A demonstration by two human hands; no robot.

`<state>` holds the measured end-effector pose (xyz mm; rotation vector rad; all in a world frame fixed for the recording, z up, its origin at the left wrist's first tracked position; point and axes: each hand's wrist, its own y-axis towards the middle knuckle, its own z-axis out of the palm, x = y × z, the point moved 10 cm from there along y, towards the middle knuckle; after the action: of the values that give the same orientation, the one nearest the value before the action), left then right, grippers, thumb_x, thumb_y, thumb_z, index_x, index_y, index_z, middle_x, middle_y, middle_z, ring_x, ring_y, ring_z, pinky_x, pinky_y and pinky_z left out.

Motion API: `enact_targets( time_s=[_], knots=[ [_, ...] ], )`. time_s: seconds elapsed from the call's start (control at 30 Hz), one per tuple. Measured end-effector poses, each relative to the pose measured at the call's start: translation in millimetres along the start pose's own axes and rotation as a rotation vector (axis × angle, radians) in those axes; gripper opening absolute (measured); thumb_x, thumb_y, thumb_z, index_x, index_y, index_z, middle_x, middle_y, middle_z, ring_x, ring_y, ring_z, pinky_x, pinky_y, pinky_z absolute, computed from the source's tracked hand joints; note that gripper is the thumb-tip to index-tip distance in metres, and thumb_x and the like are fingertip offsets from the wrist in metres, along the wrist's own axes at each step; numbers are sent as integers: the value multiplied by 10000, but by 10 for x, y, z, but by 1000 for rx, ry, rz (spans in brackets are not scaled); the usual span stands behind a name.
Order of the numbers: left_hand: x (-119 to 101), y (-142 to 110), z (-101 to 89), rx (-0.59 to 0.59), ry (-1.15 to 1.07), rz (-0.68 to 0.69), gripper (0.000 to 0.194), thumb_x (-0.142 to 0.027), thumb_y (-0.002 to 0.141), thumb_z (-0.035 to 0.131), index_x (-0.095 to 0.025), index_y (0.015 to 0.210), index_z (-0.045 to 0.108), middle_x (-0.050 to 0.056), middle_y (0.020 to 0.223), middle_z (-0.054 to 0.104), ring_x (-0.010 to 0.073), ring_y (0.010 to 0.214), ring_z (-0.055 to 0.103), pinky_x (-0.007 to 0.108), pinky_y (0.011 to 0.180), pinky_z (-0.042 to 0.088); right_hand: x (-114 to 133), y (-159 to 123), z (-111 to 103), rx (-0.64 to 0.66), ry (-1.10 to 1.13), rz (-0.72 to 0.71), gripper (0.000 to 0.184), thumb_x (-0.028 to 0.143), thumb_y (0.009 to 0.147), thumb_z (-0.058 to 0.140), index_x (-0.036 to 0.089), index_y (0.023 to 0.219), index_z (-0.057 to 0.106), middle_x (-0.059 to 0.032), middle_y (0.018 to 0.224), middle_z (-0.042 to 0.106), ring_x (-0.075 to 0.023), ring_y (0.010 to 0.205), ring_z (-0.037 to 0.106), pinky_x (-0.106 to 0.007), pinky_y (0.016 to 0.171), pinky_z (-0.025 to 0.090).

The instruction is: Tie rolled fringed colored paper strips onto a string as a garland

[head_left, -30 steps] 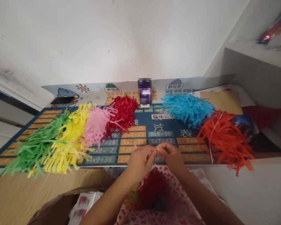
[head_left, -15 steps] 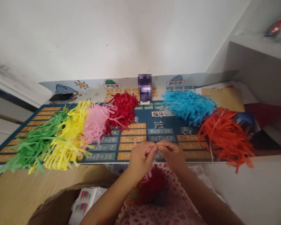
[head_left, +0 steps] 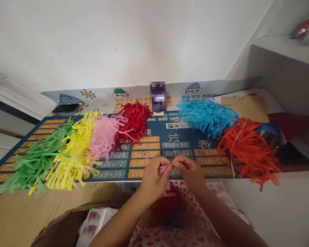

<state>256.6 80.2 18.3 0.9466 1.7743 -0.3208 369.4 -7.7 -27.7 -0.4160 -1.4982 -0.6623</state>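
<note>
Two hands in action right now: my left hand (head_left: pixel 154 176) and my right hand (head_left: pixel 189 170) pinch in close together, and the fingertips (head_left: pixel 170 165) of both grip a narrow pink paper strip (head_left: pixel 163 168) right between them. Just below, a blurry red paper bundle (head_left: pixel 164 207) sits over a heart-print cloth (head_left: pixel 193 209) (too soft to count its colours!).

Out across the multiplication mat (head_left: pixel 177 144), six heaps of fringed paper line up. On the left side, green fringe (head_left: pixel 36 159) touches yellow fringe (head_left: pixel 72 154), then pink fringe (head_left: pixel 103 135) and red fringe (head_left: pixel 134 123) pile up against it. Over on the right, blue fringe (head_left: pixel 207 116) sits beside orange fringe (head_left: pixel 248 147), with a thin white thread (head_left: pixel 233 151) lying across the orange.

A phone (head_left: pixel 65 108) lies at the far left of the mat, a pixelated object (head_left: pixel 157 96) stands upright at the far middle, and a cardboard box (head_left: pixel 59 226) sits down by my left arm.
</note>
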Motion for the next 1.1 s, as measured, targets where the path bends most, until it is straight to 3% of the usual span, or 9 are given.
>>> enact_targets(
  time_s=[0.2,0.3,0.5,1.03,1.1],
  knots=[
    [-1,-16,-60,-44,72,33,76,-253,865,600,-203,846,654,17,764,692,155,702,630,257,675,458,9,-3,79,83,-12,-16,126,309,872,640,219,808,702,-11,786,629,-152,746,569,-260,701,447],
    [-24,-5,-47,-12,80,71,119,-254,857,622,-201,951,672,28,850,726,165,772,663,265,716,479,32,8,7,33,-34,-28,151,327,883,620,208,815,683,-12,787,618,-148,737,557,-255,692,445],
    [-118,28,-45,22,83,156,105,-199,885,599,-199,832,690,3,762,711,128,706,641,235,686,467,60,7,-54,-14,-32,-48,100,307,863,653,223,839,702,-11,831,636,-144,773,578,-244,712,459],
    [-170,-9,-10,52,74,214,107,-184,894,606,-189,847,702,17,765,690,131,722,631,240,695,465,-164,4,-27,22,182,178,196,353,704,809,202,727,685,8,663,659,-128,582,593,-245,583,498],
    [-186,-15,-11,60,97,227,63,-197,870,645,-193,901,700,31,833,710,152,791,647,262,744,476,-141,11,-25,48,152,134,188,351,719,802,201,712,688,0,678,663,-136,621,603,-254,615,500]
  ],
)
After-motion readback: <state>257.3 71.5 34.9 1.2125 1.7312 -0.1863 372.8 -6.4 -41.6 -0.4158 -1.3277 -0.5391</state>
